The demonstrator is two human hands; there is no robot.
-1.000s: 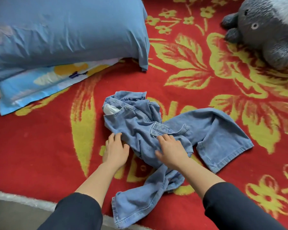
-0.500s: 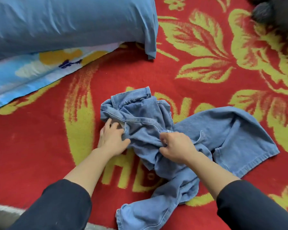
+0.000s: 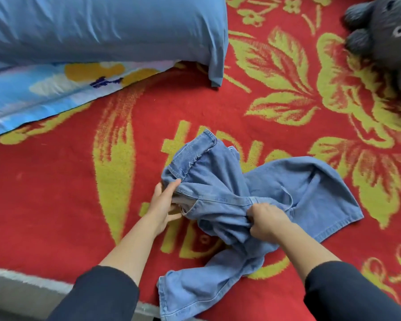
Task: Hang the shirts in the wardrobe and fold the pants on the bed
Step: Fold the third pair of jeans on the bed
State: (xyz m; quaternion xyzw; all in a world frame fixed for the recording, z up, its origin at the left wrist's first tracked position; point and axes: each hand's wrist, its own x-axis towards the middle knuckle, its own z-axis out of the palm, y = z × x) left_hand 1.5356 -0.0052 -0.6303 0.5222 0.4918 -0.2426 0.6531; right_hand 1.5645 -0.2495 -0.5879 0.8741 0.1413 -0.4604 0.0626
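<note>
A pair of light blue jeans (image 3: 299, 186) lies crumpled on the red and yellow blanket (image 3: 56, 193) of the bed. One leg spreads to the right, the other trails toward the bed's near edge. My left hand (image 3: 164, 205) grips the waistband at its left end, thumb on top of the denim. My right hand (image 3: 266, 220) pinches a bunch of the waistband fabric further right. The waistband is stretched between the two hands. No shirt is in view.
A blue pillow (image 3: 102, 26) lies on a patterned pillow (image 3: 44, 93) at the back left. A grey plush toy (image 3: 389, 35) sits at the back right. The bed's near edge (image 3: 21, 276) runs along the lower left.
Both hands went from lying on the jeans to gripping the waistband. They have pulled it taut between them, and the top of the jeans has lifted and turned.
</note>
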